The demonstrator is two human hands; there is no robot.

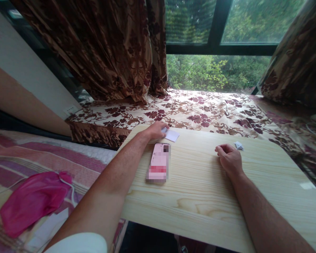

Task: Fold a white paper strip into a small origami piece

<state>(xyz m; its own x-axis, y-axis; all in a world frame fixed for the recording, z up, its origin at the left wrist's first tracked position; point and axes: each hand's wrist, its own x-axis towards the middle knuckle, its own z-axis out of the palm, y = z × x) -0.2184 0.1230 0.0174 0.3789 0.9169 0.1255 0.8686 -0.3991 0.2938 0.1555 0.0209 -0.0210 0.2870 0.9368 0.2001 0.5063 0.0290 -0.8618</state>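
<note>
Head view: white paper (173,135) lies against the left grip (156,130).

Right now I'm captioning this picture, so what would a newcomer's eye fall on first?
Likely the bright pink bundle on the striped bedding at the left, then the pink-screened phone, flat on the pale table. Beyond the phone, the left hand is at a white paper square; a small folded paper lies just past the right hand.

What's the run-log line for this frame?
left hand: at edge of white paper | right hand: curled, beside folded paper | phone: on table, screen up
</note>
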